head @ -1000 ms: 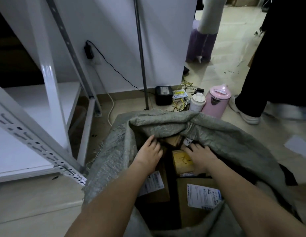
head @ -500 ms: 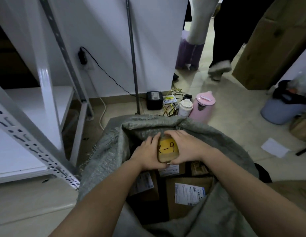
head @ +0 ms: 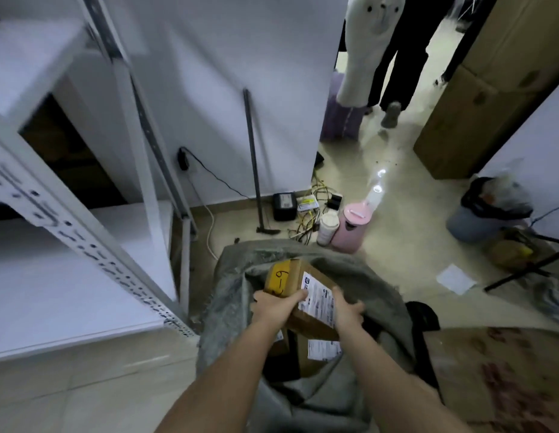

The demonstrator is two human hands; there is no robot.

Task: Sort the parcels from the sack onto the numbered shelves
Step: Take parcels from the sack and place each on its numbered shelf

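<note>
Above the open grey sack (head: 375,295), a brown parcel (head: 298,287) marked "6-" on yellow tape is gripped at its near end by the left hand (head: 276,304) and right hand (head: 347,310), fingers curled round it; more parcels (head: 306,354) are seen inside the sack.

- Brown cardboard parcel (head: 298,289), yellow tape marked "6-", white label, tilted above the sack, frame centre.
- Grey woven sack (head: 228,307), open, more boxes (head: 306,354) inside.
- White shelves (head: 69,276), frame left.

Single head view, worn high, looking forward and steeply down; sack (head: 303,385) close below at bottom centre, shelves (head: 84,276) near left, floor (head: 397,276) beyond.
</note>
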